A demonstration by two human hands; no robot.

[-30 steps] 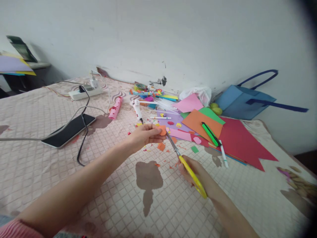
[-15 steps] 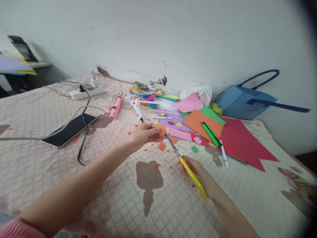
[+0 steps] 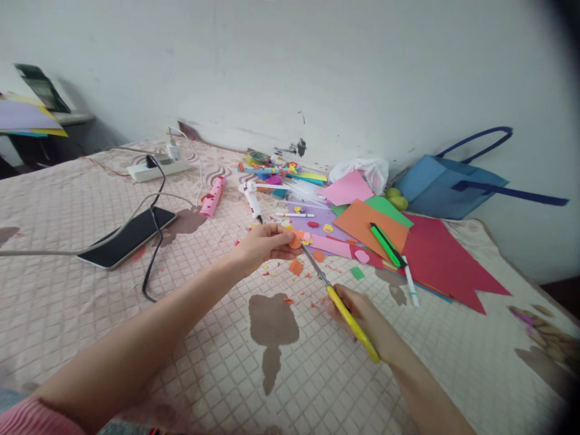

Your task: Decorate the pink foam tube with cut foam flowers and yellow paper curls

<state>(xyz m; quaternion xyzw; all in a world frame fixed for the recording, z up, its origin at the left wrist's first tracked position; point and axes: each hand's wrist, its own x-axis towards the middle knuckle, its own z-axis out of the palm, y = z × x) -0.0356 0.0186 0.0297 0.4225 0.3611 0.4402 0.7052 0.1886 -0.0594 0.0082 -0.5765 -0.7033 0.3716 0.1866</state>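
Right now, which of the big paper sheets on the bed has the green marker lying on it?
The orange sheet. The green marker lies across its right part, while the pink sheet behind it and the red sheet to its right carry no green marker.

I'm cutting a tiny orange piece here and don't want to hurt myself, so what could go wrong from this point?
1. The scissors in the right hand have their tips right at the left hand pinching the small orange paper piece; a slip could nick a fingertip.
2. The piece is so small that it may slip or tear from the pinch.
3. A glue gun lies close beyond the hands; it might be hot.
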